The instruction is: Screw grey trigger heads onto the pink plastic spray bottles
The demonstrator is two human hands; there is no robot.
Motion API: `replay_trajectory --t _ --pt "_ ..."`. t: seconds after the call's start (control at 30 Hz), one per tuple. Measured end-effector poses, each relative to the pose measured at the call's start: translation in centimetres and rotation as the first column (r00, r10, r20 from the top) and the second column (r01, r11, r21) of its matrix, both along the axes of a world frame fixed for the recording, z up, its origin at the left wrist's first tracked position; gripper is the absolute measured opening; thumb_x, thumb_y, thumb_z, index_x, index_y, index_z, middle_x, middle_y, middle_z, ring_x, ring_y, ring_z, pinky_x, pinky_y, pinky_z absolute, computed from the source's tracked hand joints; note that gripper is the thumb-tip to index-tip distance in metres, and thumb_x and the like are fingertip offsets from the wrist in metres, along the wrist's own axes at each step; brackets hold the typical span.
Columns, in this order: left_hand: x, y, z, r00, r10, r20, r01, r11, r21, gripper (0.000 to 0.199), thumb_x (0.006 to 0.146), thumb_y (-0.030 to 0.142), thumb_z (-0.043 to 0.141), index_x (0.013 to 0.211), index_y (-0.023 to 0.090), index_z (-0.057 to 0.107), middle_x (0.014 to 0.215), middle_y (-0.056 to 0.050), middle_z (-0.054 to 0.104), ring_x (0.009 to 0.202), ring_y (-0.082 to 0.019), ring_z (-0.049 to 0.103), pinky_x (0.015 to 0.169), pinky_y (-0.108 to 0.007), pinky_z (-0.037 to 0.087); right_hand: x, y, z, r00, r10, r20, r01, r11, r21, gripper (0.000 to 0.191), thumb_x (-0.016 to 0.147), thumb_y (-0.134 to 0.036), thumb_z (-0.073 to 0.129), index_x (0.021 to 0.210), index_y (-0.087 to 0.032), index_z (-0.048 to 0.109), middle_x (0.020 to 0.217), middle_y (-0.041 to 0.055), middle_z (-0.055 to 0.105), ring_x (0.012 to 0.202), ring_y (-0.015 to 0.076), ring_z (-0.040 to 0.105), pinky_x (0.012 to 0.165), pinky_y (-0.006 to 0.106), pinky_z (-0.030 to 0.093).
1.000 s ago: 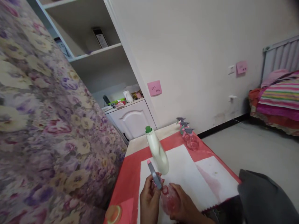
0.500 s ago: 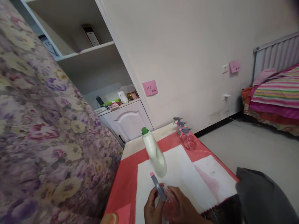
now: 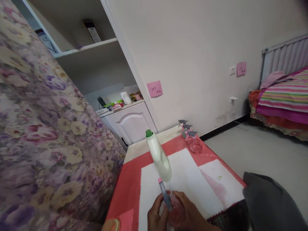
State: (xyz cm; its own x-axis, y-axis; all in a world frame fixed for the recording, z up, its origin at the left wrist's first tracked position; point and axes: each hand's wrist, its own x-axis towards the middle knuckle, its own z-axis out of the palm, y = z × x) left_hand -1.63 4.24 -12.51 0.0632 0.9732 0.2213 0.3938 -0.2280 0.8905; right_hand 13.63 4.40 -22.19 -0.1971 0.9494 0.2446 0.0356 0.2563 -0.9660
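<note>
Close to me, low in the view, I hold a clear pink spray bottle (image 3: 176,214) with a grey trigger head (image 3: 165,195) and pink nozzle tip. The fingers of my left hand (image 3: 156,213) are closed on the head near the neck. My right hand (image 3: 193,211) wraps the bottle's body from the right. Just beyond stands a pale green detergent jug (image 3: 158,157) with a dark green cap, on a white sheet (image 3: 192,179). The bottle's base and some of my fingertips are hidden.
Several pink spray bottles (image 3: 195,146) with grey heads stand at the table's far right corner. A second, stained white sheet (image 3: 222,183) lies at right on the red cover (image 3: 127,179). An orange round object (image 3: 111,225) sits at the near left, beside a floral curtain (image 3: 60,144).
The trigger head has shifted slightly right and turned a little in my hands. Both hands keep their hold. The view has tilted very slightly.
</note>
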Motion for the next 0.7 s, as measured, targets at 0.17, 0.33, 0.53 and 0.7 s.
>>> replay_trajectory --t 0.17,0.33,0.53,0.7 --pt "0.8 -0.5 -0.1 0.995 0.092 0.045 -0.092 0.996 0.0 0.033 0.073 0.042 0.07 0.099 0.022 0.073 0.105 -0.006 0.077 0.1 -0.027 0.071 0.087 -0.031 0.057 -0.2 -0.2 0.7 0.999 -0.006 -0.049 0.006 1.0 0.011 0.096 0.046 -0.023 0.083 0.134 -0.026 0.045 0.134 0.0118 0.056 0.121 0.0336 0.053 0.105 0.046 0.042" --pt "0.9 -0.1 0.7 0.997 0.046 0.061 -0.045 0.999 -0.006 0.032 0.071 0.041 0.072 0.098 0.023 0.074 0.106 -0.006 0.077 0.102 -0.028 0.07 0.09 -0.032 0.056 0.4 0.4 2.0 0.999 -0.035 -0.007 0.035 0.999 0.038 0.091 0.049 -0.016 0.079 0.133 -0.024 0.046 0.134 0.013 0.055 0.124 0.0334 0.051 0.107 0.048 0.04" --pt "1.1 1.1 0.2 0.998 -0.024 0.056 0.024 1.0 0.003 0.032 0.077 0.038 0.067 0.104 0.021 0.071 0.111 -0.008 0.075 0.104 -0.027 0.069 0.092 -0.033 0.054 1.0 1.7 1.8 0.99 0.08 -0.118 -0.075 0.996 0.05 0.089 0.052 -0.01 0.076 0.133 -0.024 0.044 0.135 0.0112 0.054 0.125 0.0285 0.052 0.107 0.042 0.042" --pt "1.4 1.7 -0.8 0.994 -0.055 0.092 0.055 0.998 0.01 0.036 0.082 0.04 0.062 0.111 0.019 0.066 0.116 -0.011 0.073 0.108 -0.027 0.066 0.096 -0.036 0.052 1.0 1.9 1.5 0.98 0.115 -0.164 -0.102 0.991 0.085 0.089 0.054 -0.012 0.077 0.135 -0.026 0.042 0.141 0.0102 0.05 0.129 0.028 0.049 0.11 0.045 0.037"
